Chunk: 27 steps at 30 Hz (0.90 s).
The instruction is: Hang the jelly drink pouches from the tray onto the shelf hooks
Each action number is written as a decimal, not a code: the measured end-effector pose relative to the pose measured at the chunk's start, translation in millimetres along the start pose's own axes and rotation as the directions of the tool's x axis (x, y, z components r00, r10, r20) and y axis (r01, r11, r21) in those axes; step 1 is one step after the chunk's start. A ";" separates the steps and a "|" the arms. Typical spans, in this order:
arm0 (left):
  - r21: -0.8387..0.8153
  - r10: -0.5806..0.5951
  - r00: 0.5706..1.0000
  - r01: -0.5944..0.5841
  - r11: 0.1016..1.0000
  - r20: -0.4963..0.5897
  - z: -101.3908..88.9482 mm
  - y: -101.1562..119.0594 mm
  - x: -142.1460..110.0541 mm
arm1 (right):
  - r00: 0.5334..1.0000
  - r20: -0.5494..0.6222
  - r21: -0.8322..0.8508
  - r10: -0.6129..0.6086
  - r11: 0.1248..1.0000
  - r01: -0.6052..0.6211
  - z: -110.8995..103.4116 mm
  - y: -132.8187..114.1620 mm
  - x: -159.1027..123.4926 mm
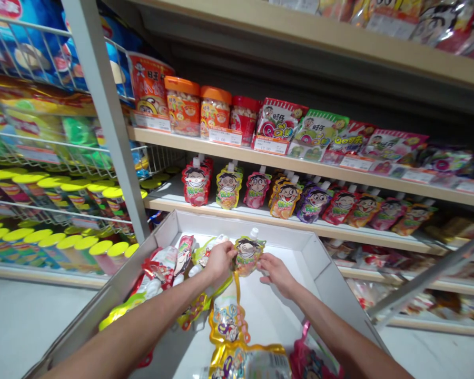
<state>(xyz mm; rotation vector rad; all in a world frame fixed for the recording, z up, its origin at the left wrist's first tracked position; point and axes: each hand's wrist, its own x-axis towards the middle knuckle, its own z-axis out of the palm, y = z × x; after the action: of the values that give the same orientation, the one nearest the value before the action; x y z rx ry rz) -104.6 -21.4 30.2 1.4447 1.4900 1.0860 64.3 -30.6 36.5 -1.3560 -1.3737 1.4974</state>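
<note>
Pouch (248, 258): left hand (220, 260) pinching its left edge; right hand (277, 273) fingertips at right edge, grip can't tell. Cap up, long axis near upright, top leaning right. Yellow-green, grinning cartoon face, white cap. Over box (329, 281); loose pouches (226, 316) inside; stocked shelf (169, 199) beyond.

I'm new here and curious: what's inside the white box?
Red pouches, green pouches, golden pouches and a pink pouch; the left hand holds another pouch. The left arm covers part of the box; anything beneath is hidden.
</note>
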 end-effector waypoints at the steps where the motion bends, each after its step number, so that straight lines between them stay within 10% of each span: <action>1: -0.002 -0.011 1.000 0.011 1.000 -0.016 1.0 -2.2 1.5 | 1.000 0.009 -0.011 -0.015 1.000 0.016 2.8 3.2 0.5; 8: -0.028 0.055 0.996 -0.057 0.998 -0.073 -3.5 -2.9 1.2 | 0.980 -0.099 0.024 -0.173 0.984 0.176 23.9 7.2 13.2; 18: -0.059 0.150 0.901 -0.190 0.980 -0.407 -68.1 47.8 58.5 | 0.902 -0.169 0.087 -0.397 0.906 0.415 64.7 -92.5 67.8; 27: 0.207 0.076 0.808 0.058 0.976 -0.584 -82.6 61.1 104.1 | 0.865 -0.265 -0.008 -0.425 0.898 0.439 82.4 -106.9 133.9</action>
<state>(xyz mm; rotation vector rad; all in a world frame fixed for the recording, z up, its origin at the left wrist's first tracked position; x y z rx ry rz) -167.4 77.0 118.3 1.3108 2.0943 1.5110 -61.5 97.4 99.3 -1.0724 -1.3460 1.0092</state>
